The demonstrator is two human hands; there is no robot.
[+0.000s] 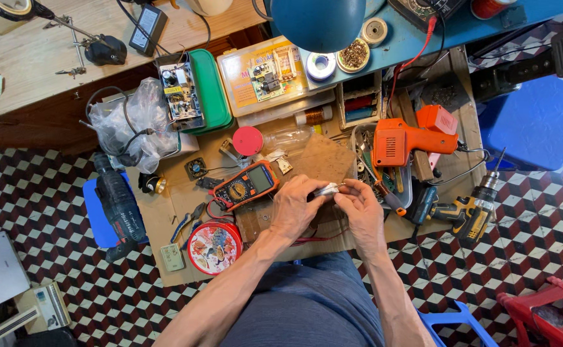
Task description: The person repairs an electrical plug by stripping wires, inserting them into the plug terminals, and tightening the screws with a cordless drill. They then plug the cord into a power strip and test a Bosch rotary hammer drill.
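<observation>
A flat brown cardboard sheet (307, 160) is lying across the middle of the frame, carrying an orange pistol-shaped soldering gun (405, 142) at upper right and an orange-cased digital multimeter (248, 185) left of centre. Just below centre, the left hand (294, 209) and right hand (360, 209) are meeting, both pinching a small white part (326, 189) between their fingertips.

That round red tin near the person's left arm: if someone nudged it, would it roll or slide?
The round red tin lies flat on its base on the cardboard sheet, so it would probably slide, not roll. Its metal-looking wall suggests it is stiff. Its weight cannot be judged, since the lid hides the contents.
</observation>
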